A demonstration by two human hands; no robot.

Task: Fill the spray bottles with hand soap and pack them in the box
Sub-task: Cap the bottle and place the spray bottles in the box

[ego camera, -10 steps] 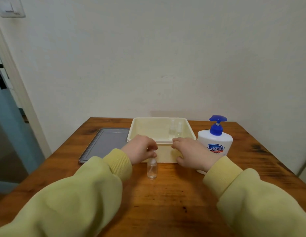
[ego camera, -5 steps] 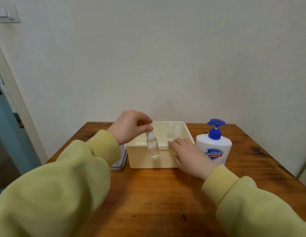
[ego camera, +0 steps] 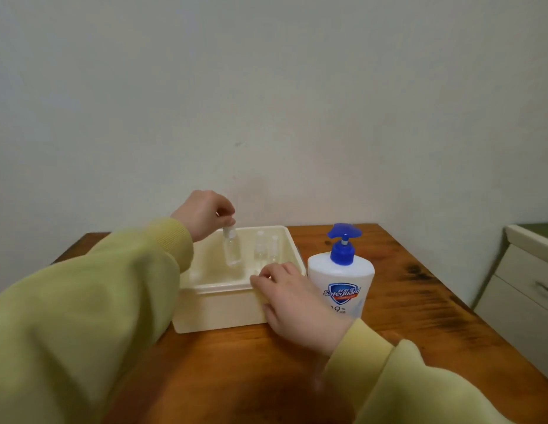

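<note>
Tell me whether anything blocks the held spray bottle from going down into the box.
Nothing visible does. The left hand holds the spray bottle by its cap over the open box; two bottles stand to its right, and the right hand rests on the near rim.

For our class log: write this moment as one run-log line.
left hand: lowering spray bottle into box | right hand: steadying box rim

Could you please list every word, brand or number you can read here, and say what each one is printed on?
"Safeguard": on the blue shield label of the soap bottle.
"9": a partial number below the shield; the rest is hidden or blurred.
Small characters above "Safeguard": too blurred to read.
Nothing else carries legible text.
</note>
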